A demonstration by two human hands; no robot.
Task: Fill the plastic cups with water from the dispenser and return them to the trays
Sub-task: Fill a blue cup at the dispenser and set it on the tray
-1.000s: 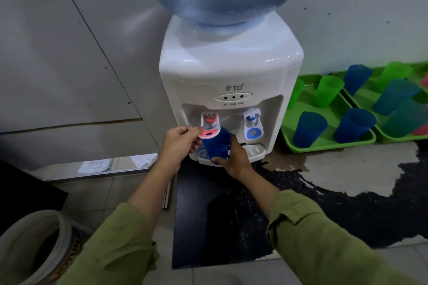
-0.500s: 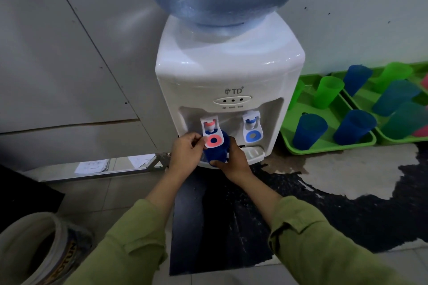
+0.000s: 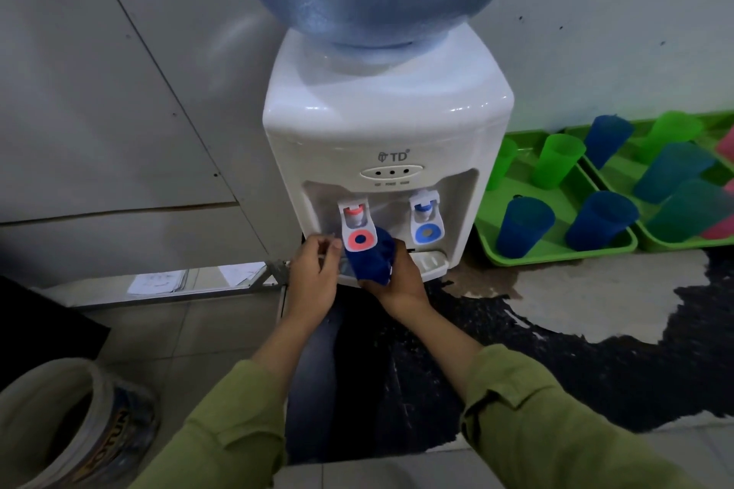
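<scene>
Clamping blue cup under red tap with right fingers, left fingers curled beside tap, grip unclear; risks overflow spill.

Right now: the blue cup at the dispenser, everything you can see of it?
The blue cup is dark, opaque-looking plastic, held roughly upright under the red tap lever, which hides its rim. The right hand grips its right side and base, above the drip tray. The left hand sits beside it; contact unclear. Water level not visible.
</scene>
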